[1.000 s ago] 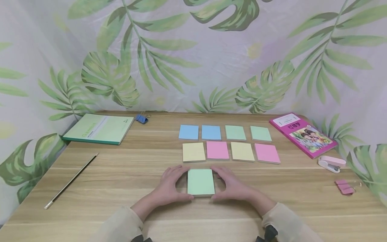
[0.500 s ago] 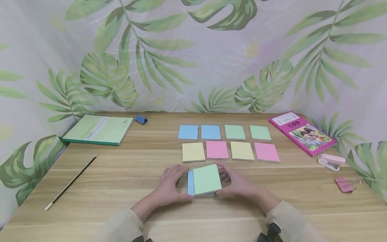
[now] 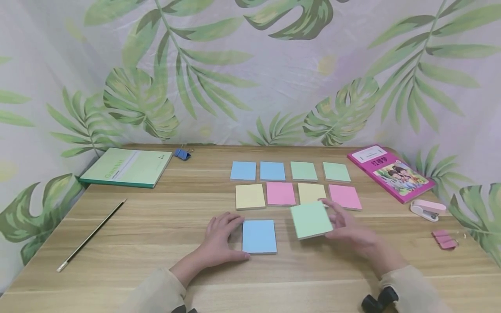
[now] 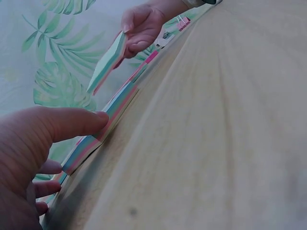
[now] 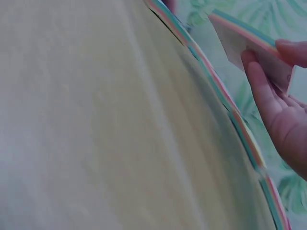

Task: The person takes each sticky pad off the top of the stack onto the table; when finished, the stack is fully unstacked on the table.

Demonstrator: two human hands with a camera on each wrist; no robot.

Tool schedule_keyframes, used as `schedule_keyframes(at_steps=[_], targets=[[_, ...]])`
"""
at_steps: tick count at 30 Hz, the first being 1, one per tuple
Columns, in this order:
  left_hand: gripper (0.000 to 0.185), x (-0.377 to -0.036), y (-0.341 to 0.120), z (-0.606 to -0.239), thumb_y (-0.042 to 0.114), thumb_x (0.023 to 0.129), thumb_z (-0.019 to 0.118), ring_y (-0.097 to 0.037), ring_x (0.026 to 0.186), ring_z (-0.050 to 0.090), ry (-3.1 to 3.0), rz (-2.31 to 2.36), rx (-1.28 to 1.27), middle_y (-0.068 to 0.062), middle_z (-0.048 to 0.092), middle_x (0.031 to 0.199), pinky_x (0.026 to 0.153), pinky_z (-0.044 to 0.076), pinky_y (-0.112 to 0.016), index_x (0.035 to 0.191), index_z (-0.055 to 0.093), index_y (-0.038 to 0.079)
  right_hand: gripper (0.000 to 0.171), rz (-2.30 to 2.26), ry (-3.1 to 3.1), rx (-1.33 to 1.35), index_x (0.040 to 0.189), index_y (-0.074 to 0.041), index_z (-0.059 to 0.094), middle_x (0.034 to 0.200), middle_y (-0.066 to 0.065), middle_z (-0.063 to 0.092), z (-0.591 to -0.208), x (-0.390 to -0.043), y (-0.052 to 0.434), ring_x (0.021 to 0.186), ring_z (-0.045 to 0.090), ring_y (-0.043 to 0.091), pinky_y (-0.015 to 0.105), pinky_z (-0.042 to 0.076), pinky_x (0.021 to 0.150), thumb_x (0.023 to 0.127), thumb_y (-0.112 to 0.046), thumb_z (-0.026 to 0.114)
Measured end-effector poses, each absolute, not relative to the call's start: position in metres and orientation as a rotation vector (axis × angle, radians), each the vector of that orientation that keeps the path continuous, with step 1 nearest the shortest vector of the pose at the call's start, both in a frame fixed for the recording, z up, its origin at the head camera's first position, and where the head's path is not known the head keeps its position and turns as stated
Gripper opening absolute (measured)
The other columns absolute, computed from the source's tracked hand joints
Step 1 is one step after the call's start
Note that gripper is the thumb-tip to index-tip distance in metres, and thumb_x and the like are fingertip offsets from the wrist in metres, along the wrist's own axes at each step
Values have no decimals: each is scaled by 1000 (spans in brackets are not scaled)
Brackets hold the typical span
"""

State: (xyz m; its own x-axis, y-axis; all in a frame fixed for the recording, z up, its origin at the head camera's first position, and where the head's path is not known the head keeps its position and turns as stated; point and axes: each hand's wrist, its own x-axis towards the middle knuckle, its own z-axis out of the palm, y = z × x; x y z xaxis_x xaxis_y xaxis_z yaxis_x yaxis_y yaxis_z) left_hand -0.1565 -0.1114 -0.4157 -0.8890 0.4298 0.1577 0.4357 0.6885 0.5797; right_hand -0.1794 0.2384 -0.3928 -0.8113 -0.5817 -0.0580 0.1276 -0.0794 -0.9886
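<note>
In the head view, my right hand (image 3: 352,226) pinches a green-topped sticky note pad (image 3: 311,220) by its right side, raised above the table and tilted. The right wrist view shows the pad's pale underside (image 5: 264,60) and striped edge, with fingers beneath and the thumb at the edge. A blue-topped sticky note pad (image 3: 259,237) lies flat on the table at the front. My left hand (image 3: 221,241) holds that blue pad's left end, index finger at the back corner and thumb at the front one. In the left wrist view, the thumb (image 4: 79,122) reaches along its striped edge.
Behind are two rows of sticky note pads, including a blue one (image 3: 243,171) and a pink one (image 3: 281,194). A green notebook (image 3: 127,166), blue binder clip (image 3: 182,154) and pencil (image 3: 91,235) lie left. On the right are a pink book (image 3: 391,173), stapler (image 3: 428,210) and pink binder clip (image 3: 445,239).
My right hand has lifted the green pad off the blue one and carried it rightward. The blue pad beneath is now uncovered. My left hand has stayed in place.
</note>
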Motion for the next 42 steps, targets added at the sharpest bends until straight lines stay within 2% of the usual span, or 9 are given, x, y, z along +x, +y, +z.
schedule_keyframes(at_steps=[6, 12, 17, 23, 28, 31, 35, 38, 42], targets=[[82, -156, -112, -416, 44, 58, 74, -31, 121, 21, -2862, -983, -728, -11, 37, 127, 97, 1, -52, 125, 44, 7, 78, -1980, 1717, -519, 136, -4, 2, 122, 7, 40, -385, -180, 269, 105, 47, 21, 32, 42, 85, 76, 12, 51], [81, -157, -110, -416, 45, 58, 74, -29, 121, 22, -2862, -963, -726, -10, 38, 127, 98, 2, -51, 124, 45, 8, 86, -1851, 1793, -415, 136, -6, -1, 125, 18, 38, -390, -178, 265, 105, 48, 23, 31, 41, 86, 75, 6, 58], [81, -158, -109, -418, 45, 58, 73, -29, 122, 21, -2865, -955, -730, -9, 38, 127, 98, 2, -50, 125, 44, 8, 88, -1836, 1734, -438, 136, -5, -3, 126, 25, 34, -399, -178, 257, 105, 47, 29, 36, 40, 86, 74, 9, 58], [82, -157, -108, -417, 45, 58, 73, -29, 121, 22, -2847, -962, -747, -10, 37, 127, 98, 2, -50, 125, 44, 8, 89, -1779, 1760, -477, 135, -4, -3, 122, 26, 38, -404, -177, 252, 104, 48, 31, 37, 42, 84, 72, 10, 59], [82, -157, -110, -416, 45, 58, 73, -27, 121, 22, -2849, -954, -745, -9, 37, 127, 98, 2, -51, 125, 44, 8, 91, -1703, 1808, -500, 135, -5, -3, 112, 28, 46, -403, -177, 253, 97, 51, 36, 41, 44, 80, 71, 9, 61], [82, -156, -110, -416, 45, 59, 73, -27, 121, 22, -2853, -956, -737, -9, 37, 128, 98, 2, -50, 125, 44, 8, 91, -1613, 1867, -534, 136, -7, -1, 91, 20, 54, -400, -178, 254, 82, 56, 30, 38, 48, 72, 72, 6, 63], [81, -156, -110, -415, 45, 60, 73, -28, 121, 22, -2872, -967, -740, -10, 37, 128, 98, 2, -50, 125, 43, 7, 86, -1498, 1895, -616, 136, -6, 1, 71, 13, 50, -396, -181, 259, 67, 56, 25, 40, 49, 65, 75, 4, 60], [80, -157, -112, -412, 44, 62, 72, -28, 119, 24, -2891, -1038, -736, -11, 38, 126, 98, 6, -49, 125, 43, 6, 84, -1428, 1898, -629, 137, -6, 0, 74, 17, 53, -389, -183, 262, 69, 57, 30, 45, 48, 66, 76, 3, 59], [75, -164, -123, -402, 43, 69, 67, -30, 117, 28, -2911, -1097, -735, -13, 40, 125, 97, 16, -49, 126, 40, 3, 76, -1271, 2049, -617, 136, -2, 7, 82, 20, 56, -371, -187, 265, 73, 57, 34, 44, 49, 62, 80, -5, 59]])
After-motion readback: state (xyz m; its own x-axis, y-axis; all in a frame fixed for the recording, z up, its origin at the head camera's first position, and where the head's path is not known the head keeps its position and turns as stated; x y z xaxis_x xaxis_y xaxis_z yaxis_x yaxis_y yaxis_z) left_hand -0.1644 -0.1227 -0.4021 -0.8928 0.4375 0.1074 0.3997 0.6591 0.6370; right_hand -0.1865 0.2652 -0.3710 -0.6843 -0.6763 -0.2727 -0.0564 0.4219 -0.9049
